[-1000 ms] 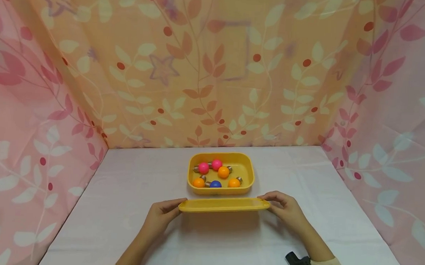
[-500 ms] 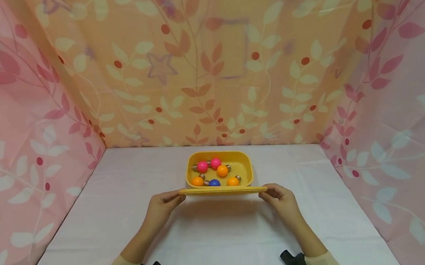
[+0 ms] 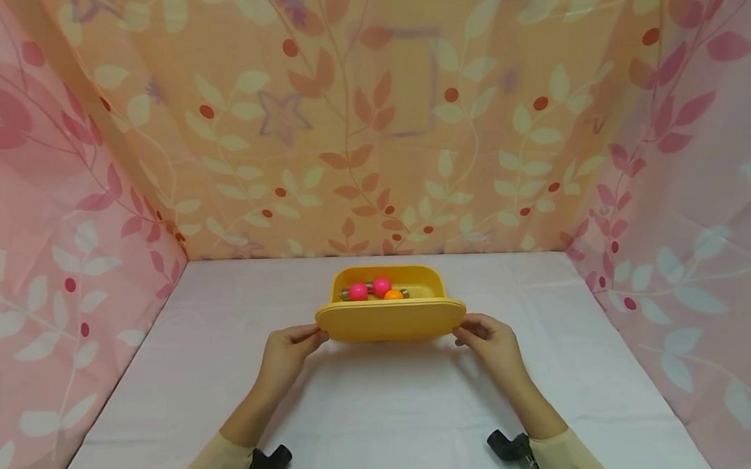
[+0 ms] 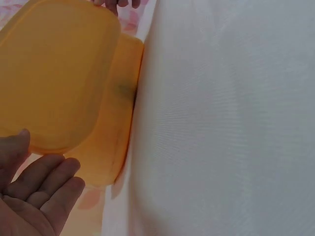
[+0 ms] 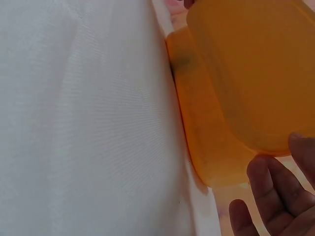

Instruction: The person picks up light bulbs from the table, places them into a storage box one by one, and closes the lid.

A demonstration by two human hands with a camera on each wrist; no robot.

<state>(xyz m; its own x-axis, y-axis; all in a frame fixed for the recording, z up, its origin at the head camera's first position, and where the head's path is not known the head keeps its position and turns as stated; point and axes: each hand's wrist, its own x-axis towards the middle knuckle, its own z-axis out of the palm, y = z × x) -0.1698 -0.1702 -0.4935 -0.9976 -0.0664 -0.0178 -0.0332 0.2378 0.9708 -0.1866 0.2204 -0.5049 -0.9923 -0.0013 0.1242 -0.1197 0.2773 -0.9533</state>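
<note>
A yellow plastic lid [image 3: 389, 320] is held between both hands, its face tilted toward me at the front of a yellow container [image 3: 425, 279]. At its left end my left hand [image 3: 285, 353] pinches the edge between thumb and fingers. My right hand [image 3: 493, 348] grips the opposite end the same way. Inside the container, two pink bulbs [image 3: 382, 286] and part of an orange bulb [image 3: 394, 295] show above the lid's edge. The lid hides the container's front. In the left wrist view the lid [image 4: 59, 73] overlaps the container's wall [image 4: 110, 132].
A white cloth [image 3: 367, 416] covers the table. Orange patterned fabric [image 3: 380, 123] hangs behind it, with pink fabric walls [image 3: 29, 247] at both sides. A black wrist device [image 3: 271, 461] sits on the left wrist and another [image 3: 508, 447] on the right.
Both hands have moved the lid forward and up toward the container, tilting it so its broad face shows. The blue bulb and two orange ones are now hidden behind it.
</note>
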